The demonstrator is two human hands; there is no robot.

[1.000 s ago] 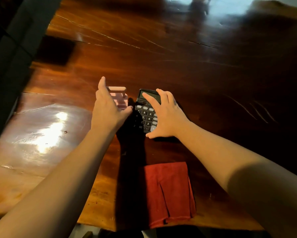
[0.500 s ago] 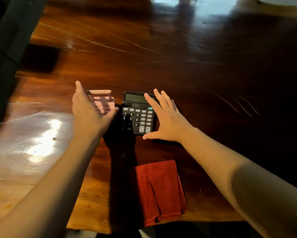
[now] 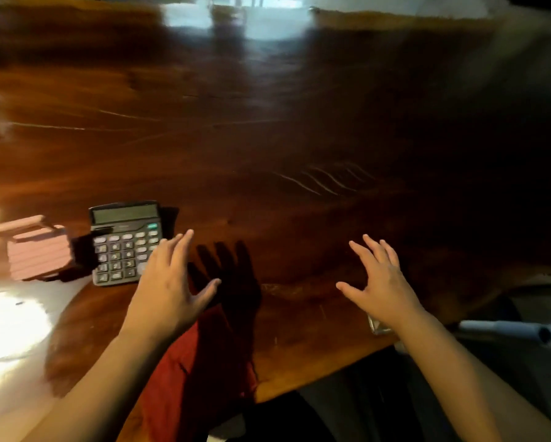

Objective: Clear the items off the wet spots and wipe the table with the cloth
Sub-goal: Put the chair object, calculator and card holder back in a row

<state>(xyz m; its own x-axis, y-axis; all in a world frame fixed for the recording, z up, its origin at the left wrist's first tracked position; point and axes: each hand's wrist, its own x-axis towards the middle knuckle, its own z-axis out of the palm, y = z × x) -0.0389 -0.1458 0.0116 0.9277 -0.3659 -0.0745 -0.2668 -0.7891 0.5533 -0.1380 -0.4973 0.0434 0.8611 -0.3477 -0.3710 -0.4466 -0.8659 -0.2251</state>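
Both hands (image 3: 172, 291) (image 3: 379, 282) now off calculator (image 3: 126, 244), spread, empty, nearer cloth (image 3: 197, 371).

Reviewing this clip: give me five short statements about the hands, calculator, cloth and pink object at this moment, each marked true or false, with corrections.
1. Both hands are open and hold nothing. True: left hand, right hand.
2. The calculator lies right of the right hand. False: it lies left of both hands.
3. The red cloth lies at the near table edge, partly under the left forearm. True.
4. The pink object is stacked on the calculator. False: it sits beside it, to its left.
5. The right hand grips the cloth. False: it hovers over bare table.
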